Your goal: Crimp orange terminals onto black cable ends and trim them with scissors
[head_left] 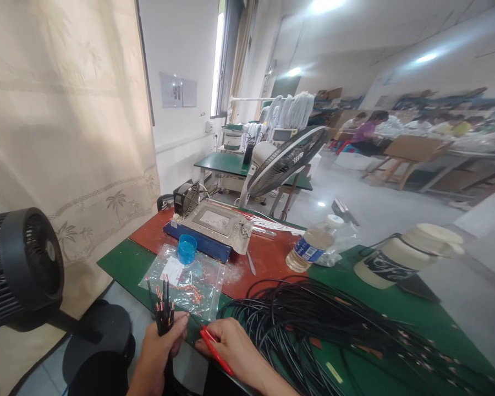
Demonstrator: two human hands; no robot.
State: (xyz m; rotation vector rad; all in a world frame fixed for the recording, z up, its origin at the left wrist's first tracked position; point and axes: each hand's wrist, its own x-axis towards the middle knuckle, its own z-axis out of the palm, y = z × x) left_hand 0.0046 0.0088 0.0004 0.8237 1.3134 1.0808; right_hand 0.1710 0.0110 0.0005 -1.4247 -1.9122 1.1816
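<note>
My left hand (161,342) is closed round a bundle of black cable ends (163,306) whose stripped tips show red and pale wires, held upright at the near edge of the green table (421,322). My right hand (231,344) is closed on a red-handled tool (214,349) just right of the bundle. A large heap of black cables (334,324) lies on the table beside that hand. A clear plastic bag (190,281) with small orange parts lies just beyond both hands.
A blue cap (187,248) and a metal-topped machine (214,224) sit on a red mat (268,258). A plastic bottle (311,248) lies on its side; a white lidded jar (404,256) lies at right. A black fan (22,269) stands left, a tilted fan (284,160) behind. People work at far tables.
</note>
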